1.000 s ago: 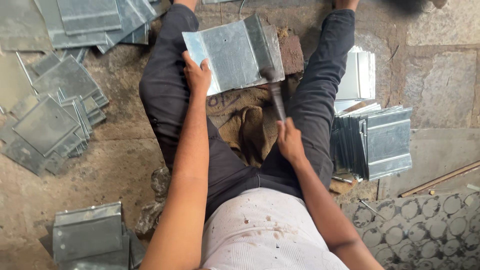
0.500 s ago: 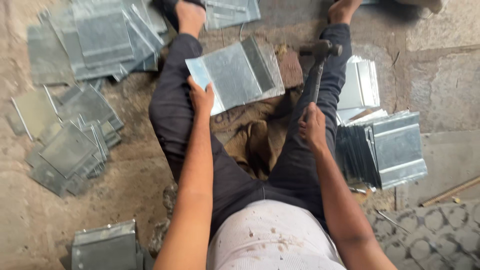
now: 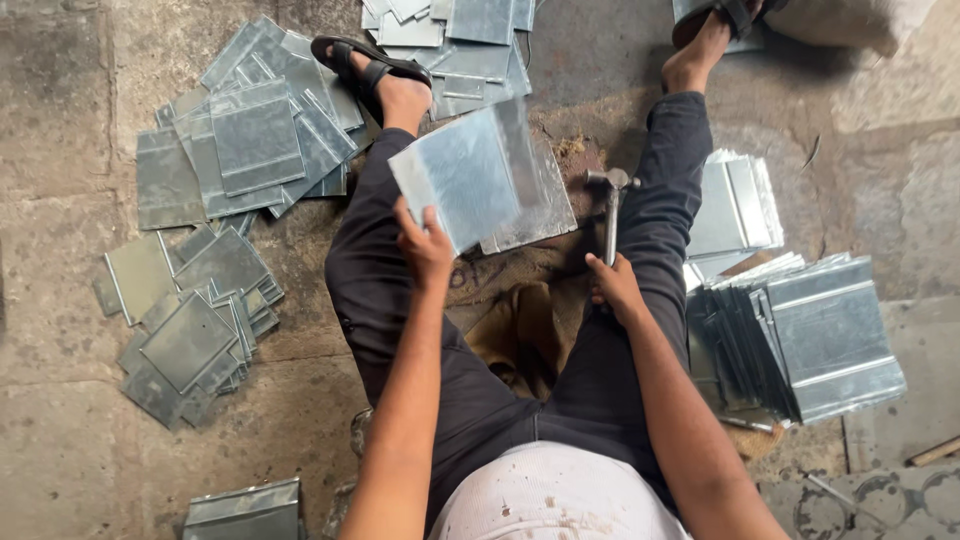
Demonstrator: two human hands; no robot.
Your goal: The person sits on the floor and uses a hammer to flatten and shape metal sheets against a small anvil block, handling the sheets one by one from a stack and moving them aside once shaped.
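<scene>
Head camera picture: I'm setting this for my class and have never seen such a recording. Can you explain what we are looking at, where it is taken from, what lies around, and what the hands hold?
The camera sits on the person's head and looks down, so you see their own arms, lap and outstretched legs as they sit on a stone floor. The left hand grips the near corner of a bent grey metal sheet, propped up between the legs. The right hand holds a hammer by its handle, head up, just right of the sheet. Flat metal pieces lie scattered to the left and ahead. A neat stack of folded sheets stands at the right.
</scene>
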